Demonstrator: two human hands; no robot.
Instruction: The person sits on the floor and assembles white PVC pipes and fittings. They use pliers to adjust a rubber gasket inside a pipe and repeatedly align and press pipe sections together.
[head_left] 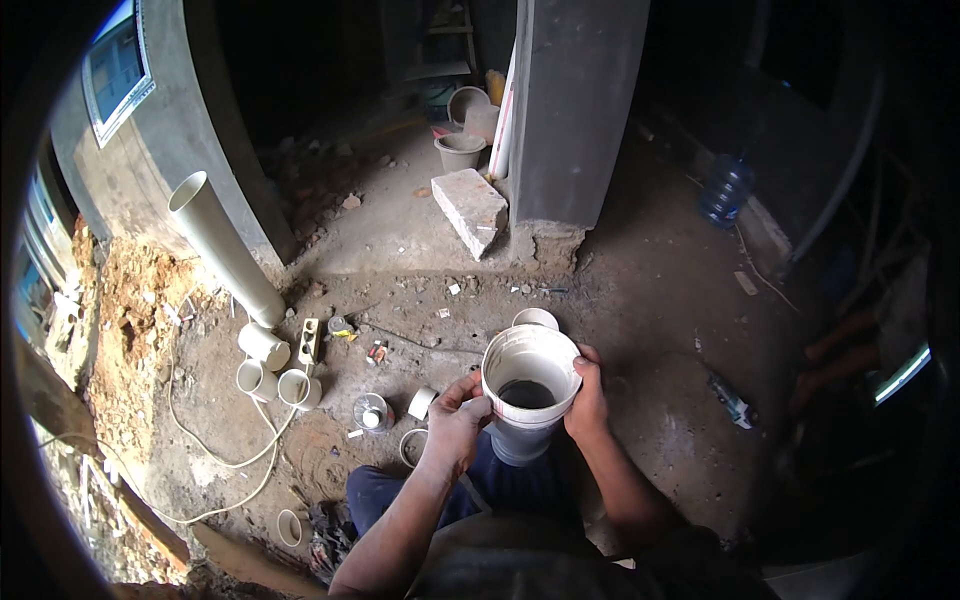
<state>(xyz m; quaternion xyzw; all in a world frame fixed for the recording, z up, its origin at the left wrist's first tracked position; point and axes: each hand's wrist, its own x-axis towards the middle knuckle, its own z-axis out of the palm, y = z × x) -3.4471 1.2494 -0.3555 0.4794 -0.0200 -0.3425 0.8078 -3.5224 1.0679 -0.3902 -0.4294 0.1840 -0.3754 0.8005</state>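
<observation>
Above my lap I hold a wide white PVC pipe fitting [504, 403] with its round mouth tilted up toward me. Its lower part looks grey, and dark shows down inside it. A smaller white round opening [536, 319] stands just beyond its far rim; I cannot tell whether it is joined on. My left hand [458, 425] grips the near left side, thumb and fingers at the rim. On the right side, my right hand [588, 395] wraps round the wall with the thumb up by the edge. Left of my left hand lies a short white pipe piece [422, 402].
A long white pipe [228, 250] stands at left, near several short pipe pieces [263, 345], a power strip [310, 343] and a looping cord [232, 465]. A can [373, 412] stands nearer. Ahead are a concrete block [470, 210] and column [580, 110]; rightward, a power tool [735, 402] and water jug [727, 190].
</observation>
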